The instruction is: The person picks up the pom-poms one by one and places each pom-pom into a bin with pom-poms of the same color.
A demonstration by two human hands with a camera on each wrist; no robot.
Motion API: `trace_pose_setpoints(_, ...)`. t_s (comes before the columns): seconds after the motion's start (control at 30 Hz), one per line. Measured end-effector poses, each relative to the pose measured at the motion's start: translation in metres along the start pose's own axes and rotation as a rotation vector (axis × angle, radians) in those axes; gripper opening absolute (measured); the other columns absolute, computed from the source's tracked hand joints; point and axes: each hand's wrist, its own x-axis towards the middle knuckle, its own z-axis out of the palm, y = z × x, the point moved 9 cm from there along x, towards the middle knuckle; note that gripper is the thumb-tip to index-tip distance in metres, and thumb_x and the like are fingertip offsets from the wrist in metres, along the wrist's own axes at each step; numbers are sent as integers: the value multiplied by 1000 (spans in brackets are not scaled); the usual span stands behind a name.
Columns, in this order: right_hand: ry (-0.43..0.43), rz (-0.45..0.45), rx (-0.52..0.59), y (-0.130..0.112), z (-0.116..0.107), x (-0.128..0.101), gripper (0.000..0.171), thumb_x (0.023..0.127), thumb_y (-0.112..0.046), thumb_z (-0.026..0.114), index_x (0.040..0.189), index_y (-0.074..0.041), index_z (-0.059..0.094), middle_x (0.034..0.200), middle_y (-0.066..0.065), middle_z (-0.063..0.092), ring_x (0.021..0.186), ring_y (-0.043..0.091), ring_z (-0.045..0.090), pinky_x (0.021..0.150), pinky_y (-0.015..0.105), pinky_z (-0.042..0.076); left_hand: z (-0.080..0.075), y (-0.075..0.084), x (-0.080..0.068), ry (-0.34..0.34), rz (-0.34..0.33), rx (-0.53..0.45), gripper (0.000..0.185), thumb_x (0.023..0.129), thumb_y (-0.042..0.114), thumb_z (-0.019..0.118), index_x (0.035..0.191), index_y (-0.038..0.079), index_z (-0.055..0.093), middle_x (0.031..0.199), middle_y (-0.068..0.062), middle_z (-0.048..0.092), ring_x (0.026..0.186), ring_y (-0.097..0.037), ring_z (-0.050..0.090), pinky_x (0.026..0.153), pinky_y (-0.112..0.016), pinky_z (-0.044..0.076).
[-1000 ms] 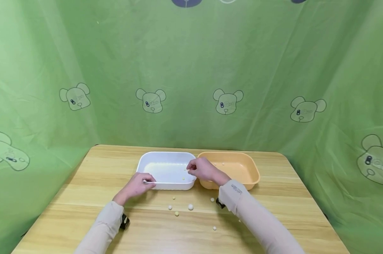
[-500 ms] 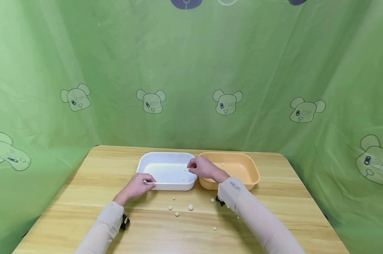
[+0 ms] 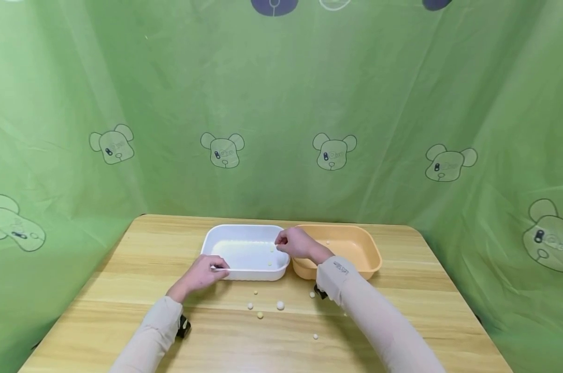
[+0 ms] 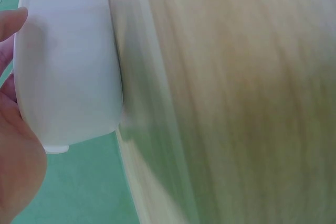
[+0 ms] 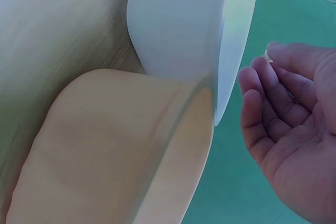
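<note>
My left hand [image 3: 202,272] grips the near-left rim of a white plastic tub [image 3: 248,275], its thumb [image 4: 11,23] lying against the outer wall in the left wrist view. Over the right end of that tub, my right hand [image 3: 296,243] has thumb and fingertips together. Between them the right wrist view shows a sliver of a small pale ball [image 5: 268,56], mostly hidden by the fingers. Little yellow balls, one of them a yellow ball [image 3: 270,263], lie in the white tub. An orange tub [image 3: 374,259] stands right beside it, under my right wrist, with a small white ball [image 3: 328,242] inside.
Several loose balls lie on the wooden table [image 3: 225,342] in front of the tubs, among them a larger white ball [image 3: 280,305], a yellow ball [image 3: 260,315] and a small white ball [image 3: 315,336]. A green curtain [image 3: 281,77] surrounds the table.
My right hand has risen very slightly over the white tub's right end, and its forearm has shifted a little left. My left hand keeps its grip on the rim.
</note>
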Motion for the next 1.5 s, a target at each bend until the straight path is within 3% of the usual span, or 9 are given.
trace_pose_setpoints(0.83, -16, -5, 81, 11, 12, 15, 11, 82, 0, 66, 92, 1, 69, 77, 0, 63, 70, 11, 56, 65, 23, 49, 0, 0, -1, -1, -11, -38, 9, 86, 24, 68, 83, 16, 70, 81, 14, 65, 79, -8, 60, 79, -33, 49)
trace_pose_setpoints(1.5, -18, 24, 43, 16, 12, 19, 14, 84, -1, 65, 97, 1, 70, 84, 3, 66, 75, 13, 57, 68, 24, 49, 0, 1, -1, -1, -20, -13, 14, 86, 27, 68, 86, 13, 70, 82, 13, 65, 81, -9, 61, 81, -35, 49)
